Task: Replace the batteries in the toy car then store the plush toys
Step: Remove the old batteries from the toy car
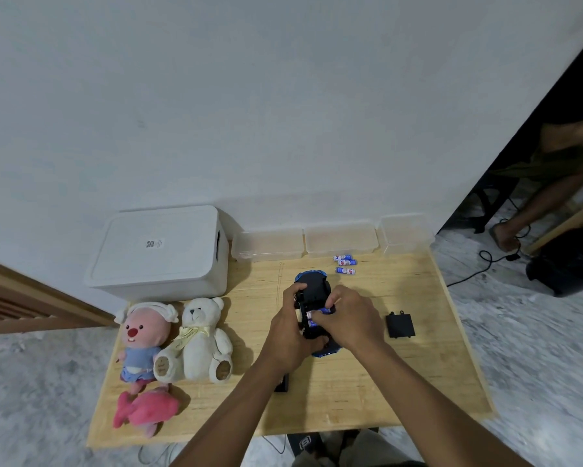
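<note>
Lying upside down near the centre of a low wooden table (350, 392), a blue toy car (312, 288) shows its black underside with the battery bay open. Head view: the left hand (291, 335) clasps the car's left flank, thumb hooked over the chassis and fingers closed around the body. The right hand (347, 318) comes in from 3 o'clock, its fingertips (320, 319) pinched together on a blue-and-white battery (318, 313) seated in the bay. The black battery cover (400, 325) lies flat on the table at 3 o'clock from the car, apart from both hands. Three loose batteries (344, 263) rest at 1 o'clock from the car, near the far edge; their red-and-white label print is too small to read. At 9 o'clock from the car sit a white teddy bear (202, 338) with a pale yellow ribbon and, touching its left side, a pink beaver plush (145, 335) in a blue dress. A pink fish plush (147, 411) lies at 6 o'clock from the beaver. A lidded white storage box (158, 251) stands at 10 o'clock, its lid bearing a small QR-code sticker (153, 244) whose text is illegible. Three clear plastic containers (340, 241) line the far edge at 12 o'clock.
</note>
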